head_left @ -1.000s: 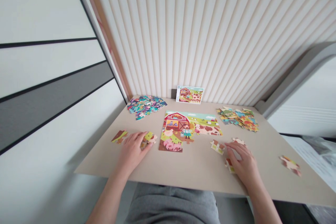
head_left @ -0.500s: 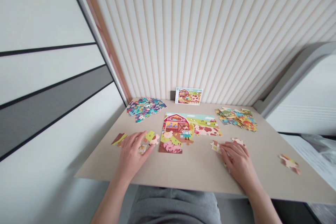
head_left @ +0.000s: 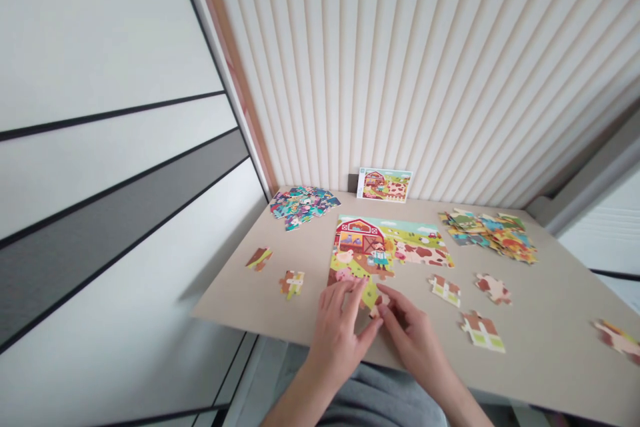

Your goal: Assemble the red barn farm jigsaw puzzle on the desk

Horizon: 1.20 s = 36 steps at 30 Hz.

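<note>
A partly joined farm puzzle (head_left: 360,240) lies on the table, showing a red barn, a farmer and a spotted cow. At its lower edge is a green puzzle piece (head_left: 371,297) with a pink and brown patch. My right hand (head_left: 411,330) pinches that piece between thumb and index finger. From the other side, my left hand (head_left: 340,323) curls its thumb and fingers around the same piece, partly covering the pig part of the puzzle. Right of my hands lie loose pieces: a fence piece (head_left: 445,289), another fence piece (head_left: 483,331) and a spotted piece (head_left: 493,288).
A picture card (head_left: 385,185) of the farm leans against the ribbed wall. Behind left lies a purple-blue puzzle pile (head_left: 303,205), behind right a yellow-green pile (head_left: 490,233). Further pieces (head_left: 259,258) lie at the left, and one piece (head_left: 619,339) sits far right.
Both hands have come together at the puzzle's lower edge. The green and pink piece moved right from the left side with my left hand. My right hand left the fence pieces; the view shifted.
</note>
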{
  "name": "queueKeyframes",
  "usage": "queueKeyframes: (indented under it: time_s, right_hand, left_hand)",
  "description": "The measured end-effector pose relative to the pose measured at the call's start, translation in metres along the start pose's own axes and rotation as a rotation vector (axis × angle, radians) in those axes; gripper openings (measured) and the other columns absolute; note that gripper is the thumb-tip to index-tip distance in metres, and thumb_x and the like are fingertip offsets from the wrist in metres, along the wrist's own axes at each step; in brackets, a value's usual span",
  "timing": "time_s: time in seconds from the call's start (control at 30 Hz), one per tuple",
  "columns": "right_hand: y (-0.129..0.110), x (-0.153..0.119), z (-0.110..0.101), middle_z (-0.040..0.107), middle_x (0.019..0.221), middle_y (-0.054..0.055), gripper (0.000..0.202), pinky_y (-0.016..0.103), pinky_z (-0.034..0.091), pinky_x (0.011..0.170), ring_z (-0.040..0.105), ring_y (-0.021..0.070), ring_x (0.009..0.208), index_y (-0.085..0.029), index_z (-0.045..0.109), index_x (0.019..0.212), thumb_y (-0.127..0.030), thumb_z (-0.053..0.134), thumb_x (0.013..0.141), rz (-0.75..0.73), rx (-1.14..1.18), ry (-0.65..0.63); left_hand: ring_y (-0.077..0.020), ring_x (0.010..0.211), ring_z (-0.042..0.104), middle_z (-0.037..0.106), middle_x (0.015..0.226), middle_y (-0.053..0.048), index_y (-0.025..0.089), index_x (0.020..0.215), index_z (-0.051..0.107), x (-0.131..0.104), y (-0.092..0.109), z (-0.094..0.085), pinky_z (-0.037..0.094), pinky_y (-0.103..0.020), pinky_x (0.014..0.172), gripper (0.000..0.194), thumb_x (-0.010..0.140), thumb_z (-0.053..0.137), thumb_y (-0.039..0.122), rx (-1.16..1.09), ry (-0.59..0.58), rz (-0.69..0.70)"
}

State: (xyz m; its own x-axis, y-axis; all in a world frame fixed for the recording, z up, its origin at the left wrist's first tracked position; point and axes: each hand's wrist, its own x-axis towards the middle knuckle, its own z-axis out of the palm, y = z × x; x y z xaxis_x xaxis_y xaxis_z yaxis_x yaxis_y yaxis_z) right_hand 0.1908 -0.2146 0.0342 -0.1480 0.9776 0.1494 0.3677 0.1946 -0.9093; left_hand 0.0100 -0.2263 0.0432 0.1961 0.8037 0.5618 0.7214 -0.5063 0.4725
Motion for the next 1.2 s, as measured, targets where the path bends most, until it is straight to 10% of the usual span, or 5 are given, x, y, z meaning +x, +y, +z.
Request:
queueKeyframes:
  time_s: [0.13,0.3,0.5,0.9,1.2]
  right_hand:
    - [0.005,-0.002,-0.010,0.074,0.091,0.008,0.044,0.028,0.057,0.065,0.068,0.0211,0.075,-0.020,0.067,0.131,-0.049,0.051,0.102,-0.026,-0.130,0.052]
    - [0.011,-0.005,-0.022,0.071,0.109,0.011,0.036,0.038,0.060,0.082,0.068,0.0269,0.097,-0.027,0.068,0.130,-0.041,0.049,0.103,-0.149,-0.333,0.055]
    - [0.017,-0.008,-0.018,0.060,0.132,0.012,0.035,0.045,0.058,0.095,0.061,0.0300,0.119,-0.029,0.063,0.133,-0.037,0.051,0.102,-0.218,-0.406,0.097]
    - [0.004,-0.016,-0.013,0.064,0.121,0.011,0.027,0.049,0.055,0.096,0.061,0.0303,0.115,-0.028,0.068,0.120,-0.025,0.048,0.102,-0.249,-0.434,0.144]
    - [-0.009,-0.016,-0.014,0.065,0.121,0.011,0.029,0.047,0.054,0.098,0.061,0.0287,0.113,-0.027,0.065,0.127,-0.027,0.050,0.102,-0.245,-0.356,0.115]
  left_hand:
    - [-0.0334,0.122,0.060,0.063,0.129,-0.015,0.030,0.149,0.046,-0.002,-0.033,-0.027,0.051,-0.054,0.103,0.057,0.095,0.063,0.040,0.043,-0.030,0.020]
    - [-0.0335,0.121,0.060,0.067,0.126,-0.016,0.020,0.126,0.063,0.006,-0.141,-0.085,0.046,-0.052,0.105,0.035,0.097,0.055,0.037,0.429,0.128,-0.274]
    - [-0.0303,0.105,0.068,0.073,0.113,-0.016,0.015,0.123,0.064,0.010,-0.211,-0.113,0.051,-0.042,0.095,0.039,0.098,0.050,0.042,0.529,-0.153,-0.316]
    - [-0.0257,0.092,0.067,0.066,0.103,-0.009,0.022,0.104,0.068,0.026,-0.212,-0.105,0.055,-0.039,0.087,0.026,0.090,0.056,0.040,0.307,-0.072,-0.246]
    - [-0.0197,0.087,0.069,0.066,0.095,-0.003,0.024,0.120,0.058,0.042,-0.081,-0.052,0.056,-0.027,0.068,0.037,0.094,0.063,0.049,-0.557,-0.028,-0.462]
